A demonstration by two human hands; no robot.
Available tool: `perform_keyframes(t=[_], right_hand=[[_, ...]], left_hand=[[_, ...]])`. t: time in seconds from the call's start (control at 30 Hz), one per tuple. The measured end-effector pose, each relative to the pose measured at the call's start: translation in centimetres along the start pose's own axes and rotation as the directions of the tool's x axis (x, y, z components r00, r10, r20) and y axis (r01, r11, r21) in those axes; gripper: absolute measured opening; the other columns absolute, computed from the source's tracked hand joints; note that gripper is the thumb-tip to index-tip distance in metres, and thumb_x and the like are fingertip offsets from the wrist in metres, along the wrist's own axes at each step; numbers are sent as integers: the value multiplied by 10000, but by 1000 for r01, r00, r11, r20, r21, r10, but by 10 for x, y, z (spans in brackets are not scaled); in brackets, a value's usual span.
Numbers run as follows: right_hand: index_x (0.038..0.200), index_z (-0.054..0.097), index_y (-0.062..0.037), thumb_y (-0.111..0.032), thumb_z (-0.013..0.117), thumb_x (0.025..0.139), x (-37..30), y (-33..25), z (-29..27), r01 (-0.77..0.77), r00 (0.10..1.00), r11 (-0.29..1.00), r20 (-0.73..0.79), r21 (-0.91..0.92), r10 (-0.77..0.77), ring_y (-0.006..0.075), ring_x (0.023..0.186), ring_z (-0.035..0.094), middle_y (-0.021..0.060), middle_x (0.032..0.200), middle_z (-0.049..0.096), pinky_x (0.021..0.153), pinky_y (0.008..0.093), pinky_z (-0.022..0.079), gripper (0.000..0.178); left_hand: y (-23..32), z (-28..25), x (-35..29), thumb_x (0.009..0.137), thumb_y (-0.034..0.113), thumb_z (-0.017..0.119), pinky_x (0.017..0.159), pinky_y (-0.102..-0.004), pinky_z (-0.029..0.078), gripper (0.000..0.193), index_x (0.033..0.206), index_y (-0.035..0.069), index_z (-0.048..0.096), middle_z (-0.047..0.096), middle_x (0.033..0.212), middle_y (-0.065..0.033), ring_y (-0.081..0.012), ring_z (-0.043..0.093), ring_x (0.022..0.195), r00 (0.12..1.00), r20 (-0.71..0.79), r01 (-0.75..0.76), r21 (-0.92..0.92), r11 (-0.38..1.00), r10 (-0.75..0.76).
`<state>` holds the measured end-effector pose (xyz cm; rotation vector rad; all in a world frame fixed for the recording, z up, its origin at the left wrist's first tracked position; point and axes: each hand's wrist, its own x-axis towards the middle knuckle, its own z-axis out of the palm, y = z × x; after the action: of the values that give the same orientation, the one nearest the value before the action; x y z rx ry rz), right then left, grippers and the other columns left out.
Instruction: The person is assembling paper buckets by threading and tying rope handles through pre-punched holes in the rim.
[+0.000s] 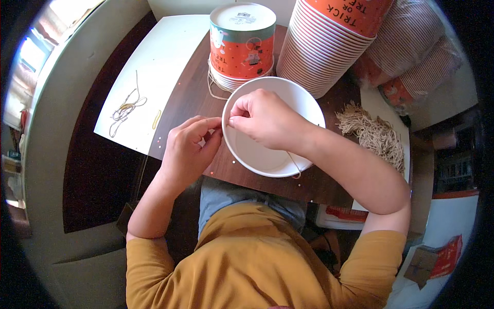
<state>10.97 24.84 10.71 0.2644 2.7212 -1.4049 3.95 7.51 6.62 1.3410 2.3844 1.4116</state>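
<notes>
A white paper bucket point(267, 157) stands mouth up on the brown table in front of me, tilted slightly toward me. My left hand point(190, 144) is outside its left wall, thumb and fingers pinched together at the rim. Inside the bucket, my right hand point(265, 113) presses its closed fingertips to the same stretch of wall. What either pinch holds is too small to make out. A thin beige cord point(293, 160) emerges from under my right forearm and crosses the near right rim, with a small loop hanging outside.
Behind stands an upside-down orange and green bucket point(242, 46) with cords round its base. A tall leaning bucket stack point(324, 46) is right of it. A beige cord bundle point(373, 134) lies at right, loose cords point(126, 109) at left. Plastic-wrapped stacks point(406, 51) fill the far right.
</notes>
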Motion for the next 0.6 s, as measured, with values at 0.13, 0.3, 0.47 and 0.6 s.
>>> perform_keyframes(t=[0.13, 0.3, 0.47, 0.6], right_hand=[[805, 665, 25, -141, 622, 843, -1, 0, 2, -39, 999, 999, -12, 20, 39, 117, 640, 595, 84, 689, 650, 594, 300, 478, 176], [790, 668, 20, -140, 624, 840, -3, 2, 6, -55, 998, 997, -24, 56, 57, 118, 630, 591, 79, 672, 645, 591, 301, 477, 174], [813, 673, 33, -129, 618, 837, -3, -2, 6, -66, 998, 998, -13, 24, 67, 131, 635, 603, 104, 687, 659, 602, 312, 481, 173], [815, 672, 40, -123, 611, 836, -6, -1, 5, -22, 1000, 999, -14, -27, 22, 148, 640, 613, 118, 695, 665, 614, 320, 484, 176]], left_hand=[[1, -1, 0, 796, 18, 672, 621, -259, 519, 162, 956, -6, 681, 677, 830, -98, -145, 653, 715, 1000, 18, 10, -1, 1000, -10], [1, 1, -2, 792, 12, 673, 626, -272, 526, 145, 936, -10, 681, 683, 842, -115, -162, 659, 707, 1000, -6, -28, 6, 1000, 28], [-5, 5, -5, 776, 9, 668, 606, -335, 524, 135, 910, 8, 657, 648, 778, -134, -285, 642, 664, 980, -54, -187, 111, 976, 194], [-1, 11, -8, 740, 1, 670, 602, -365, 488, 141, 858, 47, 609, 607, 734, -100, -282, 602, 643, 948, -51, -292, 250, 923, 314]])
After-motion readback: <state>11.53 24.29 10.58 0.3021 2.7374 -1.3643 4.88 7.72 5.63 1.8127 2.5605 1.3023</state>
